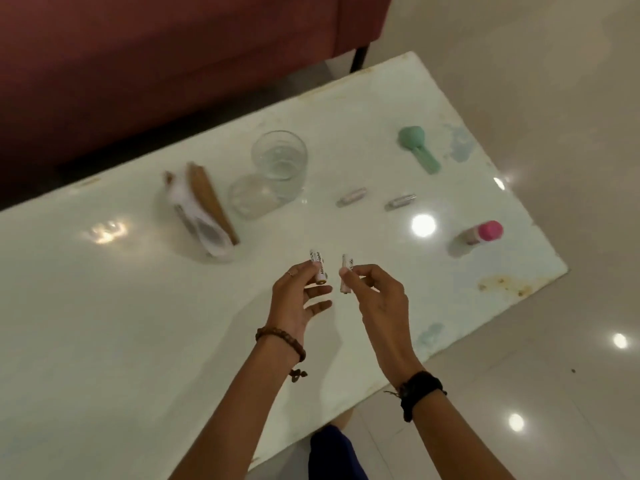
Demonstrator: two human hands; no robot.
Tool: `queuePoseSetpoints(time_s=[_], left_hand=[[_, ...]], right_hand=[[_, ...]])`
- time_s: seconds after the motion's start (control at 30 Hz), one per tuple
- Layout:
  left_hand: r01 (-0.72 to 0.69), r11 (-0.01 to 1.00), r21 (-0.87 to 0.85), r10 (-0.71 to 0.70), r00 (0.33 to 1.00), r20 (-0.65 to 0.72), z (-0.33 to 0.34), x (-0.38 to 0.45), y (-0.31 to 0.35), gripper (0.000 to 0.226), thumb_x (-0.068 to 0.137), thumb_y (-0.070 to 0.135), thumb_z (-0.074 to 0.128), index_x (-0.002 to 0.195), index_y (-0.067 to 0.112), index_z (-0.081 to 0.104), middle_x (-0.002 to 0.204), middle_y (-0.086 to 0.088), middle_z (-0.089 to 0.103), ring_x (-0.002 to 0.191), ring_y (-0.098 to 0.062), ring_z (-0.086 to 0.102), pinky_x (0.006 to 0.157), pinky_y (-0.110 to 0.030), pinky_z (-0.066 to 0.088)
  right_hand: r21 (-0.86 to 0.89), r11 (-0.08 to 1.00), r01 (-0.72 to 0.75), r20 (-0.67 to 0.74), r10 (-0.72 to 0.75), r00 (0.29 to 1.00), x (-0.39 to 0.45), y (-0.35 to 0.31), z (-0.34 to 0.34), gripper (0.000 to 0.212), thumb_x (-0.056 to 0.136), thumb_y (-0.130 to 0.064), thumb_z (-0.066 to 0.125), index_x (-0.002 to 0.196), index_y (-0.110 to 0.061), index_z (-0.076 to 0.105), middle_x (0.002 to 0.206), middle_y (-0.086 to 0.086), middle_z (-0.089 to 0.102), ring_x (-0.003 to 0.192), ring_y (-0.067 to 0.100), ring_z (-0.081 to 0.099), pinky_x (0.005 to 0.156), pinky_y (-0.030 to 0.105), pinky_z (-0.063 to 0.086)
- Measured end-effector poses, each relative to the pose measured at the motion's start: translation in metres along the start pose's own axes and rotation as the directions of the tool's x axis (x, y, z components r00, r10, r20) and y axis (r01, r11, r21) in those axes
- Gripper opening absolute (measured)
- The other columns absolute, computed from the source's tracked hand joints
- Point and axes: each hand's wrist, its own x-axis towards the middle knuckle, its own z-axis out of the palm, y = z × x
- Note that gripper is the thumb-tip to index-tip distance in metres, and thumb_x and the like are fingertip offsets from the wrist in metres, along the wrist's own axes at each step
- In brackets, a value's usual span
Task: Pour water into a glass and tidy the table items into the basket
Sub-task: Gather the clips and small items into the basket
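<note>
My left hand [298, 296] pinches a small white battery [318, 266] upright above the white table [104, 323]. Just to its right, my right hand [374, 296] pinches a second white battery [346, 275]. The two batteries are close together but apart. Two more small batteries [351, 196] [400, 201] lie farther back on the table. A clear glass [273, 173] with water in it stands behind my hands. No basket is in view.
A wooden napkin holder [201, 213] with white paper stands left of the glass. A green scoop-like object [417, 147] lies far right, and a small bottle with a pink cap [479, 237] lies near the right edge. A red sofa [156, 57] is beyond the table.
</note>
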Motion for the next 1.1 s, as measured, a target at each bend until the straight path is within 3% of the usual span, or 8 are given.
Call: queuePoseSetpoints(time_s=[0.2,0.4,0.53,0.6,0.7,0.9,0.97,1.1], left_hand=[[-0.080,0.968,-0.238,0.072,0.996,-0.045,-0.126,-0.064,0.046,0.020,0.089,0.021,0.048,0.086,0.018,0.068,0.072,0.003,0.061,0.054,-0.003,0.063,0.053,-0.020,0.052],[-0.297,0.912,-0.285,0.181,0.911,-0.370,-0.329,-0.143,0.057,0.013,0.086,0.018,0.055,0.080,0.018,0.066,0.058,0.008,0.066,0.051,-0.005,0.063,0.047,-0.018,0.051],[-0.440,0.895,-0.067,0.294,0.698,-0.654,-0.476,-0.201,0.047,0.016,0.084,0.011,0.060,0.077,0.024,0.063,0.057,0.011,0.067,0.052,-0.002,0.063,0.047,-0.017,0.051],[-0.457,0.867,0.199,0.425,0.469,-0.774,-0.543,-0.228,0.040,0.017,0.085,0.010,0.059,0.076,0.024,0.061,0.060,0.017,0.066,0.060,0.003,0.061,0.055,-0.021,0.052],[-0.212,0.855,0.474,0.515,0.236,-0.824,-0.634,-0.261,0.019,0.003,0.085,0.022,0.060,0.084,0.019,0.060,0.074,0.008,0.066,0.068,0.003,0.057,0.065,-0.028,0.047],[0.411,0.639,0.650,0.510,0.407,-0.758,-0.732,-0.265,-0.031,0.028,0.086,0.034,0.055,0.093,0.009,0.065,0.093,-0.019,0.066,0.090,-0.034,0.057,0.072,-0.037,0.044],[0.496,0.530,0.688,0.523,0.448,-0.726,-0.743,-0.258,-0.033,0.031,0.086,0.037,0.054,0.093,0.010,0.064,0.094,-0.020,0.066,0.094,-0.035,0.054,0.075,-0.039,0.045],[0.499,0.553,0.667,0.434,0.510,-0.743,-0.754,-0.249,-0.035,0.030,0.086,0.035,0.053,0.103,0.012,0.061,0.104,-0.018,0.064,0.106,-0.034,0.051,0.085,-0.041,0.043]], right_hand=[[0.153,0.988,-0.019,0.273,-0.024,0.962,-0.074,-0.041,0.117,0.015,0.085,-0.030,0.061,0.080,-0.018,0.067,0.063,-0.011,0.060,0.047,0.010,0.034,0.045,0.019,0.030],[0.117,0.990,0.085,0.564,-0.136,0.814,-0.186,-0.047,0.283,0.016,0.087,-0.023,0.060,0.097,-0.034,0.064,0.064,-0.011,0.060,0.044,0.007,0.039,0.041,0.017,0.032],[0.110,0.981,0.157,0.739,-0.186,0.647,-0.280,-0.036,0.403,0.019,0.083,-0.017,0.063,0.095,-0.031,0.062,0.062,-0.013,0.061,0.045,-0.002,0.049,0.042,0.008,0.032],[0.117,0.974,0.195,0.801,-0.209,0.562,-0.324,-0.030,0.459,0.020,0.079,-0.012,0.067,0.090,-0.026,0.058,0.060,-0.016,0.061,0.048,-0.002,0.053,0.045,0.006,0.035],[0.094,0.950,0.298,0.871,-0.223,0.437,-0.382,-0.024,0.530,0.028,0.077,-0.015,0.068,0.086,-0.032,0.047,0.067,-0.013,0.063,0.061,0.001,0.059,0.055,0.015,0.046],[-0.030,0.633,0.774,0.933,-0.259,0.248,-0.444,0.011,0.608,0.015,0.087,-0.020,0.054,0.098,-0.022,0.044,0.076,-0.002,0.062,0.064,0.018,0.057,0.053,0.032,0.036],[-0.075,0.426,0.901,0.952,-0.239,0.192,-0.452,0.025,0.619,0.015,0.091,-0.017,0.048,0.105,-0.016,0.045,0.083,0.007,0.065,0.073,0.030,0.061,0.057,0.032,0.033],[-0.064,0.211,0.975,0.978,-0.182,0.104,-0.455,0.038,0.624,0.018,0.097,-0.017,0.039,0.106,-0.010,0.053,0.091,0.011,0.067,0.082,0.030,0.064,0.062,0.034,0.042]])
